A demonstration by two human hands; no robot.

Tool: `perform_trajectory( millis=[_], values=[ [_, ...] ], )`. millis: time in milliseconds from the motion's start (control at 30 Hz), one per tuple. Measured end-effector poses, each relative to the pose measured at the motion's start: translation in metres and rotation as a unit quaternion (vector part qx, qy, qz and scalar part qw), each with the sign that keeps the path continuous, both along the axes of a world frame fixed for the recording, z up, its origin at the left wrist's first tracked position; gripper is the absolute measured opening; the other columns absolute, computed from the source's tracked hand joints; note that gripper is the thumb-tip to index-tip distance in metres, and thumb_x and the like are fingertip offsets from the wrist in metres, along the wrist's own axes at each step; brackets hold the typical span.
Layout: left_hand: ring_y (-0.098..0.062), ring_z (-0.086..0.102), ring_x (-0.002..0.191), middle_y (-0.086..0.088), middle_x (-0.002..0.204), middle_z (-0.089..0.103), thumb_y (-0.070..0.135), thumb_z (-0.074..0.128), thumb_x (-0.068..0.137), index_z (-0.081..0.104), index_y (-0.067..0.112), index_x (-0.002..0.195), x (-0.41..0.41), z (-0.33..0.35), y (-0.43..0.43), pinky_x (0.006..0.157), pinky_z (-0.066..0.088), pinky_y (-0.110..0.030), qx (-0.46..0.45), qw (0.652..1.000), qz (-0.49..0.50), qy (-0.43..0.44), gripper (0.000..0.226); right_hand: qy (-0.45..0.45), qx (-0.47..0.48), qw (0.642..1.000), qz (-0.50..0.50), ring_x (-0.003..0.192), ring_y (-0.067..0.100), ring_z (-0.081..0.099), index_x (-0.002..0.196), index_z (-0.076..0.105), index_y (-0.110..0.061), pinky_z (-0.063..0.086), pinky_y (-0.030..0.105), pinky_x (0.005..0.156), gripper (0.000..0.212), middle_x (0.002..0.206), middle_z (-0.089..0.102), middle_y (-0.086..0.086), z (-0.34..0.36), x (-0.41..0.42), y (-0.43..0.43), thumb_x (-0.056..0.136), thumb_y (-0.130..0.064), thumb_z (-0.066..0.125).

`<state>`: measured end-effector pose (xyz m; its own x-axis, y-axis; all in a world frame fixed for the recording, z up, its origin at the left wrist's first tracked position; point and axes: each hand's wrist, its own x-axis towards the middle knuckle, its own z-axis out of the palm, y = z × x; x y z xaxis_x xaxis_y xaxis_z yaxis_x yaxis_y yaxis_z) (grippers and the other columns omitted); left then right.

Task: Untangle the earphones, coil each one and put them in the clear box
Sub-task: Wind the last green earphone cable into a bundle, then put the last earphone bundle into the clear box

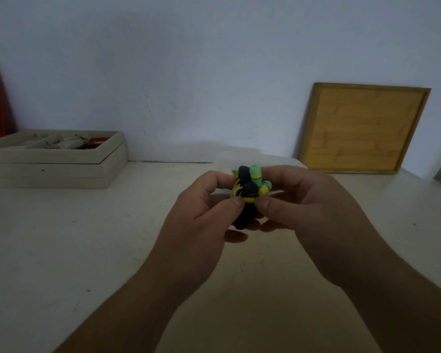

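Both hands hold a small bundle of black, green and yellow earphones (pixel 248 192) above the pale matte tabletop (pixel 87 250): left hand (pixel 204 212) and right hand (pixel 303 205) pinch it with curled fingertips.

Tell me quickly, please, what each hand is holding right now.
Left hand: fingers curled, gripping the earphone bundle.
Right hand: fingers curled, gripping the same bundle.

Bare forearms (pixel 150 289) end in short-nailed fingers (pixel 265 203).
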<state>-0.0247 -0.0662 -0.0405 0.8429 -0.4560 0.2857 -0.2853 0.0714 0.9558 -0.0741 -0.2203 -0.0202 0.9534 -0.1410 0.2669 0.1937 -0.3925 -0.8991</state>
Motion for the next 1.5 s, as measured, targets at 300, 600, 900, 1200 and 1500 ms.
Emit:
perform_trajectory(
  millis=[300, 600, 900, 1200, 1500],
  values=[
    [-0.027, 0.075, 0.080, -0.011, 0.086, 0.076, 0.003, 0.051, 0.096, 0.063, 0.011, 0.101, 0.002, 0.004, 0.005, 0.078, 0.061, -0.045, 0.000, 0.998, -0.019, 0.056, 0.015, 0.027, 0.012, 0.999, 0.036, 0.088, 0.012, 0.072, 0.118, 0.070, -0.025, 0.053, 0.026, 0.076, 0.037, 0.096, 0.077, -0.006, 0.000, 0.003, -0.010, 0.090, -0.001, 0.061],
    [-0.023, 0.075, 0.078, -0.007, 0.084, 0.077, 0.006, 0.046, 0.099, 0.059, 0.010, 0.103, 0.003, 0.002, 0.004, 0.074, 0.062, -0.040, 0.035, 0.999, -0.007, 0.040, 0.014, -0.007, -0.026, 1.000, -0.011, 0.088, 0.008, 0.072, 0.116, 0.071, -0.018, 0.058, 0.032, 0.085, 0.034, 0.095, 0.077, -0.005, -0.007, 0.008, -0.008, 0.085, -0.004, 0.070],
    [-0.032, 0.074, 0.083, -0.014, 0.091, 0.076, 0.017, 0.049, 0.101, 0.068, 0.011, 0.104, 0.010, -0.013, -0.001, 0.073, 0.061, -0.041, 0.046, 0.969, -0.005, 0.241, 0.020, 0.067, -0.077, 0.995, 0.000, 0.071, 0.003, 0.071, 0.102, 0.075, -0.020, 0.050, 0.015, 0.063, 0.020, 0.081, 0.077, -0.006, -0.026, 0.020, -0.009, 0.085, -0.009, 0.071],
    [-0.017, 0.074, 0.073, -0.006, 0.092, 0.073, 0.022, 0.063, 0.092, 0.070, 0.019, 0.106, 0.017, -0.018, 0.003, 0.065, 0.062, -0.031, 0.132, 0.982, 0.084, 0.102, 0.016, 0.041, -0.288, 0.933, -0.212, 0.060, -0.003, 0.054, 0.101, 0.075, -0.026, 0.040, 0.010, 0.058, 0.021, 0.091, 0.072, -0.011, -0.013, 0.028, -0.062, 0.089, -0.015, 0.061],
    [-0.018, 0.069, 0.074, 0.000, 0.080, 0.073, 0.036, 0.060, 0.092, 0.066, 0.028, 0.111, 0.027, 0.015, -0.031, 0.074, 0.060, -0.043, 0.216, 0.966, 0.097, -0.103, 0.021, 0.041, -0.245, 0.955, -0.160, 0.097, -0.001, 0.052, 0.149, 0.035, -0.035, 0.033, -0.006, 0.070, 0.066, 0.134, 0.057, -0.015, -0.026, 0.035, -0.084, 0.093, 0.000, 0.046]
  ],
)
